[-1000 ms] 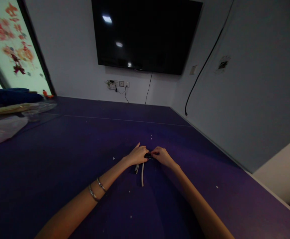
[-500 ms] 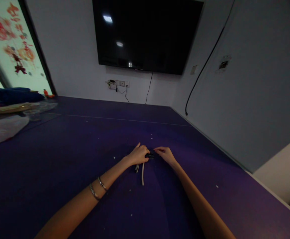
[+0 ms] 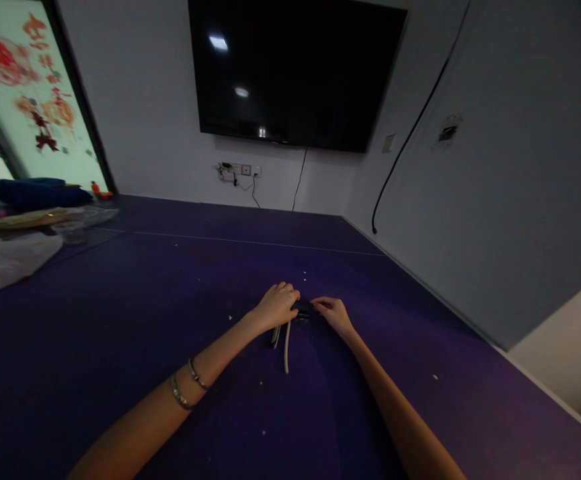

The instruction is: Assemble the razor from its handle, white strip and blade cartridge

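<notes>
My left hand (image 3: 276, 305), with two bracelets on its wrist, is over the purple surface. Its thumb meets the left end of a small black object (image 3: 303, 315), while the forefinger stands apart above it. Just right of that object is my right hand (image 3: 333, 315), thumb and fingertips pinched together; whatever is between them is too small to make out. A cream-coloured strip (image 3: 286, 350), like a short cord, runs toward me from under my left hand. Beside it lies a shorter dark and pale strip (image 3: 275, 338), partly hidden by the same hand.
Small white scraps (image 3: 435, 377) dot the purple surface (image 3: 210, 427). At far left lie a pale plastic bag (image 3: 13, 263) and dark blue cloth (image 3: 45, 193). A black cable (image 3: 410, 133) hangs along the right wall, and a television (image 3: 300, 73) is mounted ahead.
My left hand's fingers have lifted and opened away from the black object, uncovering more of it. My right hand stays pinched nearly in place. The view has shifted slightly.
</notes>
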Available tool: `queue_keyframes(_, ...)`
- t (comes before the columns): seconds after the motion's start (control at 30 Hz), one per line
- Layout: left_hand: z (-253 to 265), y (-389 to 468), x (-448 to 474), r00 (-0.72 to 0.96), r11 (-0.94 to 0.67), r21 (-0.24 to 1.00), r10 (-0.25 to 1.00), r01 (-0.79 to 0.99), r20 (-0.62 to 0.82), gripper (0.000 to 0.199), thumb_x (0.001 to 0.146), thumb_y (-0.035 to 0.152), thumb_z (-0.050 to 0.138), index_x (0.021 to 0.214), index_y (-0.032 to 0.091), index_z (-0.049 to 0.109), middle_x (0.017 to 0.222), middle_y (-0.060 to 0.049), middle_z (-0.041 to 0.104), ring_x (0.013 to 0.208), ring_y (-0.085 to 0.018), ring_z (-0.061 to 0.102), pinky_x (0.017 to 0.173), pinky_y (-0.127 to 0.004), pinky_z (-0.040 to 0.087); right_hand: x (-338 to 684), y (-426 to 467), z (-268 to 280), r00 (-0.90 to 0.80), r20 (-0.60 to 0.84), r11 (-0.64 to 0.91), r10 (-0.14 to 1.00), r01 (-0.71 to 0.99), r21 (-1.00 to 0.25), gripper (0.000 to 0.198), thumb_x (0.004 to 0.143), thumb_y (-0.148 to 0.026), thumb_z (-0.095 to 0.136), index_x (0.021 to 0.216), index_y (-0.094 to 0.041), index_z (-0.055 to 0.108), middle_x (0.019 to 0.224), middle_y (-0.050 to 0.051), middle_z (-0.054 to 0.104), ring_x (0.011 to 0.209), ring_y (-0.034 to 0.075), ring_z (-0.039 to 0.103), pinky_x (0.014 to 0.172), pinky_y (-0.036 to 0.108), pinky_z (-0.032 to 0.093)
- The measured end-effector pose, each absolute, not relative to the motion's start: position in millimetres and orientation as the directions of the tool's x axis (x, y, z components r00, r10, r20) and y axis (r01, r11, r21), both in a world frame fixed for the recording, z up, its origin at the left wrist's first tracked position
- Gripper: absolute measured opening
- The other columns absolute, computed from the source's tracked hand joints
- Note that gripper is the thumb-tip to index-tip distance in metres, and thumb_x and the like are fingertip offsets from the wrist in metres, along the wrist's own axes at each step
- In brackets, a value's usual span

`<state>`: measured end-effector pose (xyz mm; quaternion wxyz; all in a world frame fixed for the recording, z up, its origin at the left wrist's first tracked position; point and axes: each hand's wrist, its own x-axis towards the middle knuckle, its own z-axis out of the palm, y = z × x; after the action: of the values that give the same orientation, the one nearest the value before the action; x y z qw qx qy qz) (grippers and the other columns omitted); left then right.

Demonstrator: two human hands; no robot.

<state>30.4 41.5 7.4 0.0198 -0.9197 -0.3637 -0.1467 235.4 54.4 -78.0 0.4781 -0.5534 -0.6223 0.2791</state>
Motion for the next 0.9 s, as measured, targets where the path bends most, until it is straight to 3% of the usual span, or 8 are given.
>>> queue_keyframes(0.1,20,31,19,0.612,-0.651,0.097,0.747,0.753,0.258,0.015,0.077,0.024,0.05,0.085,0.017,0.06,0.092,-0.008,0.061,0.09,-0.021,0.056,0.076,-0.032,0.045,234,53,-77,0.067,0.292,0.237,0.954,0.428,-0.872,0.026,0.068,-0.028,0.051,0.079,-0.014,0.07,0.075,0.006,0.069,0.067,0.018,0.062,0.062,0.028,0.047)
queue_keyframes(0.27,10,15,1,0.529,-0.527,0.15,0.848,0.837,0.031,0.016,0.076,0.029,0.05,0.076,0.018,0.062,0.083,-0.006,0.065,0.076,-0.021,0.062,0.065,-0.031,0.047,232,53,-77,0.061,0.305,0.248,0.95,0.44,-0.863,0.025,0.067,-0.028,0.051,0.077,-0.014,0.07,0.074,0.006,0.069,0.069,0.018,0.062,0.064,0.028,0.047)
queue_keyframes(0.5,-15,6,0,0.448,-0.445,0.142,0.894,0.884,0.016,0.027,0.075,0.043,0.052,0.073,0.019,0.063,0.078,-0.008,0.067,0.076,-0.026,0.064,0.066,-0.038,0.049,232,53,-77,0.057,0.306,0.248,0.95,0.456,-0.855,0.023,0.067,-0.028,0.052,0.075,-0.015,0.07,0.074,0.005,0.069,0.07,0.019,0.063,0.066,0.029,0.047)
queue_keyframes(0.77,-23,-2,4,0.418,-0.416,0.126,0.908,0.9,0.018,0.026,0.078,0.037,0.046,0.076,0.018,0.064,0.082,-0.008,0.068,0.077,-0.024,0.065,0.067,-0.036,0.049,229,49,-75,0.042,0.323,0.261,0.945,0.495,-0.829,0.021,0.069,-0.026,0.051,0.076,-0.017,0.069,0.076,0.004,0.069,0.073,0.018,0.063,0.071,0.031,0.048)
queue_keyframes(0.9,-22,-1,4,0.4,-0.4,0.129,0.916,0.907,0.031,0.025,0.077,0.034,0.045,0.076,0.018,0.064,0.08,-0.008,0.068,0.077,-0.024,0.064,0.066,-0.034,0.048,228,45,-70,0.071,0.41,0.328,0.909,0.484,-0.811,0.023,0.073,-0.028,0.05,0.081,-0.016,0.067,0.083,0.006,0.068,0.077,0.018,0.062,0.072,0.031,0.048)
